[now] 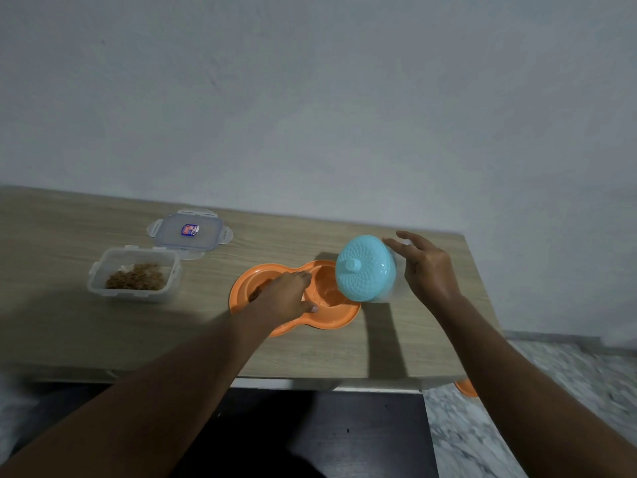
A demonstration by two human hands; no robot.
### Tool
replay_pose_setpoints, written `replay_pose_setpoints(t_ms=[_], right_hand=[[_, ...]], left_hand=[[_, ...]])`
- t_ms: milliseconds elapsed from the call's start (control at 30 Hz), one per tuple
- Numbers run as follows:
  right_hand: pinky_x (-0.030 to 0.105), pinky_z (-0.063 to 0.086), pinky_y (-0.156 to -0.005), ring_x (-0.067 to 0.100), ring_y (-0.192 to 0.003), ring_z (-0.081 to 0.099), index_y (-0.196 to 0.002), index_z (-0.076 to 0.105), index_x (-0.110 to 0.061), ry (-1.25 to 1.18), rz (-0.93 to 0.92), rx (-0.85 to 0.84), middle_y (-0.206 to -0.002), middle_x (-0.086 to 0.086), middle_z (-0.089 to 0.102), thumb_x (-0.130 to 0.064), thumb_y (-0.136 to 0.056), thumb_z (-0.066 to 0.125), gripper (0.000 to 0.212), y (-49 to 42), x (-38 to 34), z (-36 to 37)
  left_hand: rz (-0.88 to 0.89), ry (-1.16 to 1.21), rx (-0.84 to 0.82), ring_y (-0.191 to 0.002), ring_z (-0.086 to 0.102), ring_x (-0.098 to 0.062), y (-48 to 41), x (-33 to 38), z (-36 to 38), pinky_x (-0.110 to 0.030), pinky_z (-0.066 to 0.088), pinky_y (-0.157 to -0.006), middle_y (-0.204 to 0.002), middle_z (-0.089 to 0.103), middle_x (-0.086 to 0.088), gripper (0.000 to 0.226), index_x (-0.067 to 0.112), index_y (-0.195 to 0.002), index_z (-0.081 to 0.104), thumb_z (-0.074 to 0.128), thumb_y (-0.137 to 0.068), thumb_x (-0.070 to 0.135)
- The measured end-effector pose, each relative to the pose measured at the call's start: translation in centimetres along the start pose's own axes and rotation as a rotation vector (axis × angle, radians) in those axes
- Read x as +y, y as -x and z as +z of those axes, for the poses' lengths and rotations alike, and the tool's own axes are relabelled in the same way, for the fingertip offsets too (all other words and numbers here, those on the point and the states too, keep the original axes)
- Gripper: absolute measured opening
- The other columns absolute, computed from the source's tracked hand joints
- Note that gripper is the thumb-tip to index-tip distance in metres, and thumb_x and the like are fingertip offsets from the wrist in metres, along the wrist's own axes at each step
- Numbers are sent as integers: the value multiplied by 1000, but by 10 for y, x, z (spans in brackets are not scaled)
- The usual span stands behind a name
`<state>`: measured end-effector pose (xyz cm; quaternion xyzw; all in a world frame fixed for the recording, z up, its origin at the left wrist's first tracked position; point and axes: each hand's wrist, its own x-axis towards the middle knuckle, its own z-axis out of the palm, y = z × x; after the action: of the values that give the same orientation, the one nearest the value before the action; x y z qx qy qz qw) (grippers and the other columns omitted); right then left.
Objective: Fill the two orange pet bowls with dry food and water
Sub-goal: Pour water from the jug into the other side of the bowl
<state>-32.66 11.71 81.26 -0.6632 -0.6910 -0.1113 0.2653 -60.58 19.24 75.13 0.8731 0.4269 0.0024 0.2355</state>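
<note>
An orange double pet bowl (332,322) lies on the wooden table (69,326). Brown dry food (255,294) shows in its left bowl, mostly hidden by my left hand (284,298), which rests across the middle of the dish and grips it with the thumb on the near rim. My right hand (427,270) holds a clear water jug with a turquoise lid (365,267), tipped sideways over the right bowl (327,291). The right bowl's inside looks wet and shiny. The jug's clear body is blurred.
A clear plastic box with dry food (134,276) stands open at the left, its snap lid (189,232) lying behind it near the wall. The table's right edge is just beyond my right hand. An orange object (467,388) lies on the marble floor below.
</note>
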Motion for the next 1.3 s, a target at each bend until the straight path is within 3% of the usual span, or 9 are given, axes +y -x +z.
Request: replay_pose_setpoints(t_ms=[400,600,833,1100,1300], right_hand=[[40,61,-71,25,-98,71,-117,72,-24,10,-31,8,-124,10,66,12,-85,58,50,-4,-1,-7],[40,61,-69,25,-97,71,-116,72,-23,15,-38,7,-124,10,67,13,-84,59,50,-4,-3,-11],[40,58,-87,30,-106,68,-118,72,-21,-66,55,34,-124,16,66,11,-89,52,47,5,2,-7],[17,44,-97,20,-111,66,-116,72,-20,-150,148,87,-117,11,70,9,-91,50,44,12,4,-4],[3,36,-97,20,-108,66,-115,73,-16,-172,176,98,-116,12,70,14,-87,50,48,14,0,-6]], left_hand=[[-16,6,-5,-107,64,-26,0,1,-2,-43,54,-87,-121,68,-7,59,11,-124,58,78,-81,46],[-34,23,-14,-109,64,-26,1,2,-4,-44,54,-90,-122,68,-7,63,10,-128,57,78,-81,46],[-36,58,7,-108,66,-27,2,2,-4,-45,54,-89,-119,70,-7,61,10,-125,59,80,-79,44],[-45,91,19,-123,60,-29,4,4,-4,-43,50,-100,-136,63,-11,70,7,-136,55,80,-80,41],[-43,107,16,-119,63,-27,8,8,-8,-43,52,-97,-133,65,-9,68,10,-134,56,81,-80,41]])
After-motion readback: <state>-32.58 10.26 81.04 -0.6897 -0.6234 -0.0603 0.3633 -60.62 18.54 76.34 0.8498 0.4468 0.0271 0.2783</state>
